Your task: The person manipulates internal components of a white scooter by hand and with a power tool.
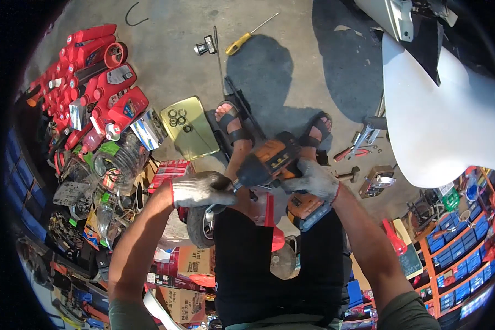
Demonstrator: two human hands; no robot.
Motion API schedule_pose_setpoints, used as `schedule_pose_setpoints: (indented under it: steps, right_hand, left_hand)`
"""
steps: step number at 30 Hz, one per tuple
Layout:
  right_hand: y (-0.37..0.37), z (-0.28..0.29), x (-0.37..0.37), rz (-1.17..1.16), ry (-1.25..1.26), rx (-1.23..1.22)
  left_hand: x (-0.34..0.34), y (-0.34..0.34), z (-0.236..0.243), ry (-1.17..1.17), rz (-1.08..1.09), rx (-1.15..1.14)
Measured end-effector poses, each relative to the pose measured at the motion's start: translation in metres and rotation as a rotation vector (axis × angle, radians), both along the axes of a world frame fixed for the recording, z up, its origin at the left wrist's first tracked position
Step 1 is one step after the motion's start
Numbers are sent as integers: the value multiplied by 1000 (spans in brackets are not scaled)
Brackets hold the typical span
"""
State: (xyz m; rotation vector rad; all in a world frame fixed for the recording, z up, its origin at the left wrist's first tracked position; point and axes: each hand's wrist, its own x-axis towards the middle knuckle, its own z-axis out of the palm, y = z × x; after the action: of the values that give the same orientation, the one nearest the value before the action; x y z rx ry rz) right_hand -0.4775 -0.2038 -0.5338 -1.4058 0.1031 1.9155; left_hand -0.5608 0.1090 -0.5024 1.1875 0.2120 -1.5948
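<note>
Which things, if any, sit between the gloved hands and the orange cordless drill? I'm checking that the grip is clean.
Nothing visible does. The right hand is wrapped around the orange cordless drill at its handle, and the left hand is at its front end; what that hand's fingers grip is hidden.

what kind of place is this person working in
Most likely a small motorcycle or scooter repair shop. Red body panels lie piled on the concrete floor, shelves of blue boxes line one side, and both gloved hands, left hand and right hand, grip an orange cordless power tool.
</note>
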Motion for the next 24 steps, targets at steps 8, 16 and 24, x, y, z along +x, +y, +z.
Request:
schedule_pose_setpoints:
  steps: [8, 16, 24]
  right_hand:
    - [-53, -42, -18, -1037, -103, -343]
    - [-36, -26, -40, -911, -205, -294]
    - [-19, 1, -67, -700, -291, -464]
  left_hand:
    - [-88, 68, -86, -242, -208, 660]
    - [-121, 43, -264, -33, 243, 1205]
    - [-155, 42, -340, -191, 386, 1363]
